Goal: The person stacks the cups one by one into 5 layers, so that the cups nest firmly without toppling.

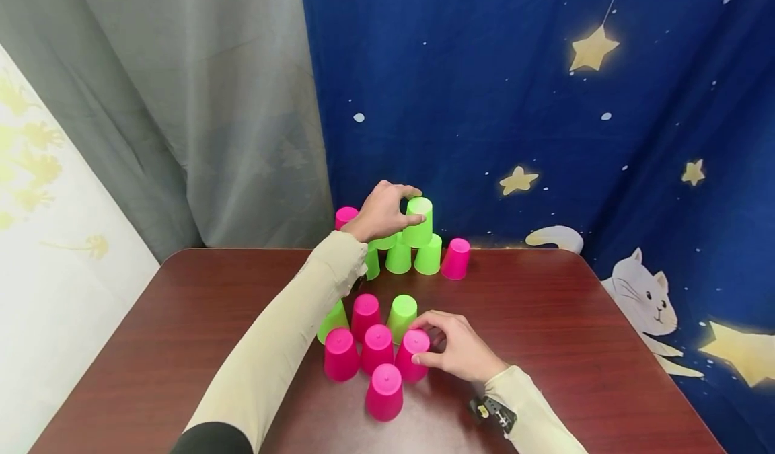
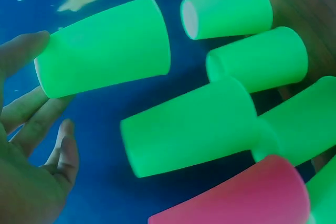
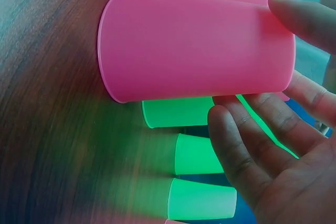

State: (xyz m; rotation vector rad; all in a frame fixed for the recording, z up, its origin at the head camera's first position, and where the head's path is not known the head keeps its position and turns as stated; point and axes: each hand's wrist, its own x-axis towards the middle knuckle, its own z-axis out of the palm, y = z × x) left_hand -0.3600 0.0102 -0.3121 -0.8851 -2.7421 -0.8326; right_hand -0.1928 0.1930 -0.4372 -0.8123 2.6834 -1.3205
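Green cup [image 1: 419, 222] in raised left hand [image 1: 381, 212], grip seemingly loose

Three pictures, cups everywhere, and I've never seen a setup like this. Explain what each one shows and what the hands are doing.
There is no machine: a person wears three cameras. The big picture comes from the head and looks down at a brown table. The other two come from the wrists, so the cups look sideways and very close.

All the cups stand upside down. At the back, green cups are stacked, with a pink cup on the right. The left hand grips the top green cup; its wrist view shows that cup at the fingertips. Nearer, pink and green cups stand in a cluster. The right hand grips a pink cup there, large in its wrist view.
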